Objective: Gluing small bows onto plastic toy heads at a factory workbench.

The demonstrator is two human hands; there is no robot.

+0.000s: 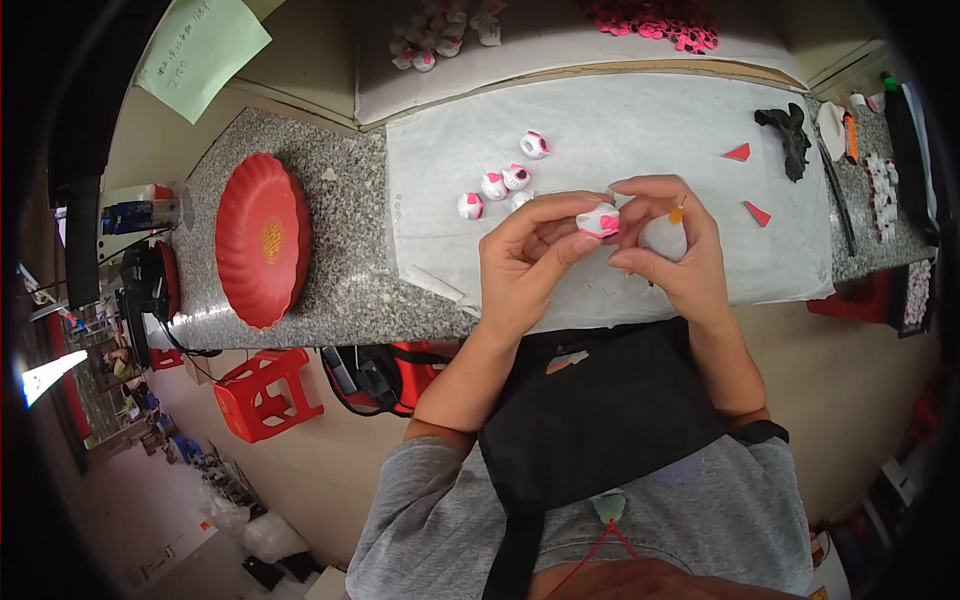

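Note:
Between the fingertips of my left hand [520, 265] is a small round white figure head [599, 221] with a pink bow-like patch. My right hand [697, 260] is closed around a small translucent squeeze bottle [664, 240] with an orange-yellow tip, just to the right of the head. The two hands almost meet above the white paper sheet [640, 120]. Beyond my left hand lie several similar white heads with pink and black parts, among them one at the back [535, 145] and one at the left [470, 206]. My left fingers partly cover another.
A red scalloped dish [230, 240] stands on the speckled counter [345, 200] at left. Two red triangular pieces [757, 214] and a crumpled black item [792, 140] lie at right. Behind are piles of white heads [440, 35] and pink pieces [665, 25]. A red stool [262, 398] is below left.

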